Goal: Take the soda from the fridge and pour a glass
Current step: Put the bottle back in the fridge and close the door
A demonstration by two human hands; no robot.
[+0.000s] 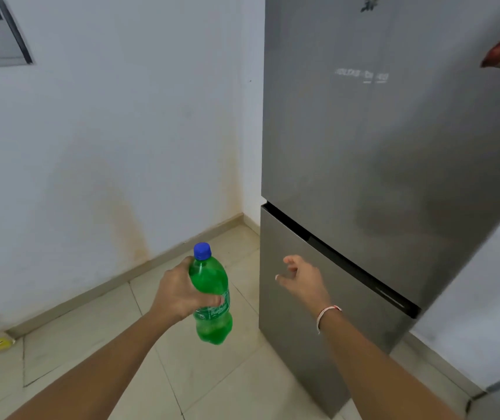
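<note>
The left hand [179,294] holds the green soda bottle [212,298] up in the air, over the tiled floor [206,374], just to the left of the fridge [379,165]. Its fingers [212,301] are wrapped tight around the middle of the bottle. The bottle stands almost straight up, and its blue cap [202,251] is on. The right hand [301,278] is empty, with its fingers spread apart, close to the lower door of the fridge. I cannot tell if it touches the door. Both fridge doors look shut.

So the soda is out of the fridge, and that part looks done. The pouring part is not started. No glass shows here. Next, I think the person has to carry the bottle to a glass, twist off the cap, and tip the bottle slowly so it does not fizz over.
</note>
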